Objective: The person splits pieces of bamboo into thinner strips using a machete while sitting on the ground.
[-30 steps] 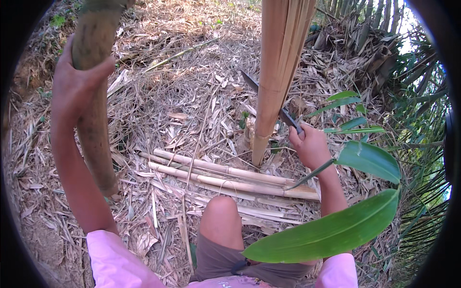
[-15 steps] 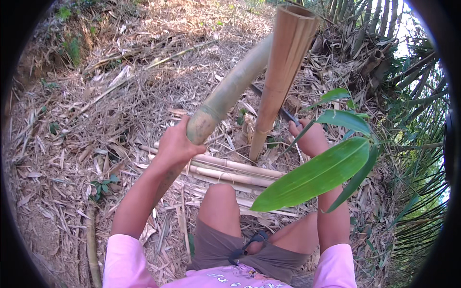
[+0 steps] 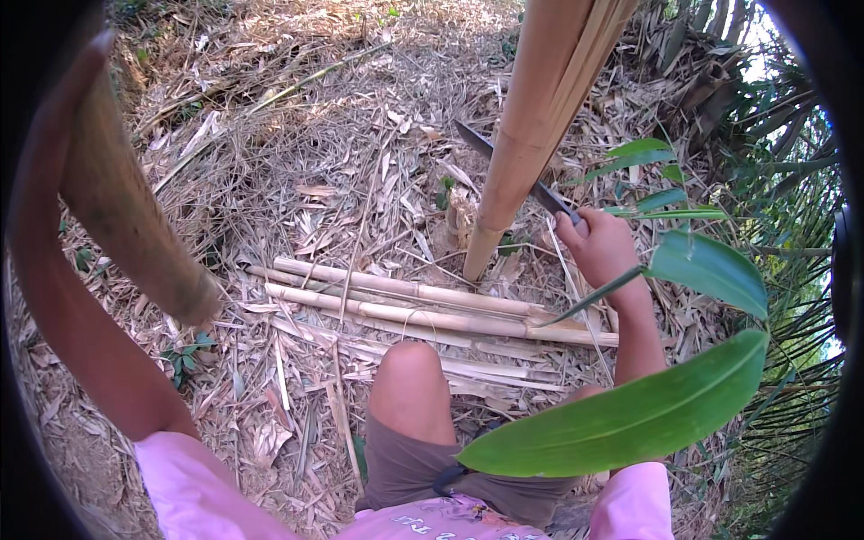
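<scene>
My left hand (image 3: 88,76) is raised at the far left edge, closed on a thick, greenish-brown bamboo pole (image 3: 135,207). The fingers are partly lost at the dark rim. The pole's lower end hangs tilted above the litter. In my right hand (image 3: 601,247) is the handle of a machete (image 3: 553,200). Its dark blade passes behind an upright tan bamboo piece (image 3: 520,135) and shows on both sides; whether it touches the bamboo is hidden. Lengthwise splits run down the upper part of this piece, whose lower end meets the ground.
Several pale bamboo lengths (image 3: 423,306) lie across the ground before my knee (image 3: 409,391). Large green leaves (image 3: 630,414) hang over my right forearm. Dry leaf litter (image 3: 270,207) covers the slope, and bamboo clumps (image 3: 792,360) rise on the right.
My left hand has swung up and far left, carrying the thick pole from behind the upright bamboo. The upright piece looms larger, its top now out of view. My right hand still holds the machete.
</scene>
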`<state>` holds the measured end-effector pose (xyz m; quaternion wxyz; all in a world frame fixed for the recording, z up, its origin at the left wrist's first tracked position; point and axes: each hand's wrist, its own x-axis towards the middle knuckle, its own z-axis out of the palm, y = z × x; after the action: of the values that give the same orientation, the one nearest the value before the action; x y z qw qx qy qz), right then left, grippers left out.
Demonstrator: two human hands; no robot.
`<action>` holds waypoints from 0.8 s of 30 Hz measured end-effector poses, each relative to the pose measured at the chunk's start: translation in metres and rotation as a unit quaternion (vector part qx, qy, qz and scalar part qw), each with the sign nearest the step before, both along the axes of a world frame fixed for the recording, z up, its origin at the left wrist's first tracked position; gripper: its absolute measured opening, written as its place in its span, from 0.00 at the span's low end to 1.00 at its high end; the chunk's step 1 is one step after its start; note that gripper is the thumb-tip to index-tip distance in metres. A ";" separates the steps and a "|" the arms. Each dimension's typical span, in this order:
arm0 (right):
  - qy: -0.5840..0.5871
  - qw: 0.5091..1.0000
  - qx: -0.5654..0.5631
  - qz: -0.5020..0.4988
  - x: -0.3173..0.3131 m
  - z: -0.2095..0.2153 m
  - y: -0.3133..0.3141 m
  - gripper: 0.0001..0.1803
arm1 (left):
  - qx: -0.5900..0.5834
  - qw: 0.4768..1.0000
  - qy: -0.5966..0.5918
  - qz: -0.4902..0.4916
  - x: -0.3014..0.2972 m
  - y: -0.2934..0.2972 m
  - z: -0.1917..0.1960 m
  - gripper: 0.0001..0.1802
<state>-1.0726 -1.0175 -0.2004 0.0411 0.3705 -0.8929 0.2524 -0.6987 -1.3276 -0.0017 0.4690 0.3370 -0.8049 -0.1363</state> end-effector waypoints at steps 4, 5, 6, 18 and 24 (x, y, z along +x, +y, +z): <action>-0.064 0.998 -0.013 -0.015 -0.006 -0.008 0.004 0.21 | 0.075 0.990 -0.121 0.007 -0.103 0.066 -0.154 0.58; -0.068 0.998 -0.009 0.006 0.002 0.003 0.002 0.22 | 0.209 0.912 -0.346 -0.067 -0.123 0.074 -0.227 0.59; -0.009 0.999 0.027 0.032 0.009 0.001 0.000 0.21 | 0.140 0.944 -0.277 -0.112 -0.119 0.089 -0.312 0.61; 0.064 0.996 -0.055 -0.012 0.032 -0.027 0.049 0.21 | 0.283 0.906 -0.300 -0.091 -0.069 0.088 -0.303 0.43; 0.030 0.998 -0.044 -0.023 0.035 -0.035 0.035 0.23 | 0.354 0.930 -0.065 -0.071 -0.059 0.070 -0.255 0.36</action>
<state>-1.0375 -0.9823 -0.2349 0.0903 0.3551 -0.8875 0.2794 -0.7575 -1.2573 -0.2567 0.2552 0.4315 -0.7551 -0.4226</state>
